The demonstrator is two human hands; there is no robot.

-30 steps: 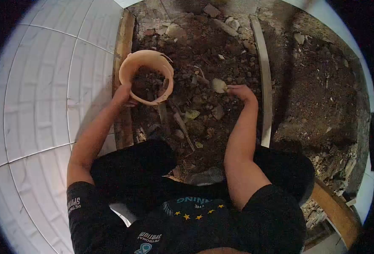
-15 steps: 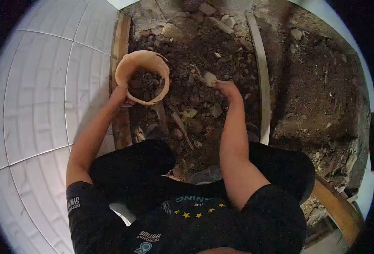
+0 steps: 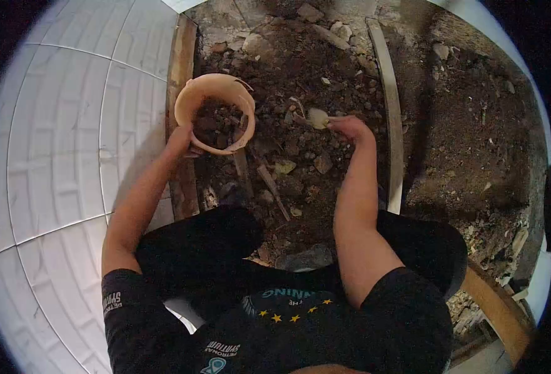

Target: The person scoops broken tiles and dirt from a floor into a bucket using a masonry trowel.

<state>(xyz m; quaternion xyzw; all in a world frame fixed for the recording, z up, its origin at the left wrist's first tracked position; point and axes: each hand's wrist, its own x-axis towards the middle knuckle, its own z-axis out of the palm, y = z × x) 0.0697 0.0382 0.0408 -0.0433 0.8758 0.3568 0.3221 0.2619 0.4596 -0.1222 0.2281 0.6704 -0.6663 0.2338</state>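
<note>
A peach-coloured bucket (image 3: 186, 103) with a broken, jagged rim is tilted so that I look into it, and dark rubble shows inside. My left hand (image 3: 182, 141) grips its lower left edge, near the wooden beam. To the right, over the dark soil, my right hand (image 3: 352, 128) is closed on a pale, flat piece (image 3: 318, 118) that points left. A thin, curved strand (image 3: 297, 107) shows just beyond the piece's left end; whether it is attached I cannot tell.
White tiled surface (image 3: 63, 143) on the left. One wooden beam (image 3: 183, 56) runs beside it, another (image 3: 389, 93) right of the rubble (image 3: 288, 62). A loose wood strip (image 3: 273, 191) lies nearer me. A broader plank (image 3: 497, 302) is at lower right.
My right hand has moved slightly to the right with the pale piece. The bucket and my left hand appear a little further right, as does the surrounding scene.
</note>
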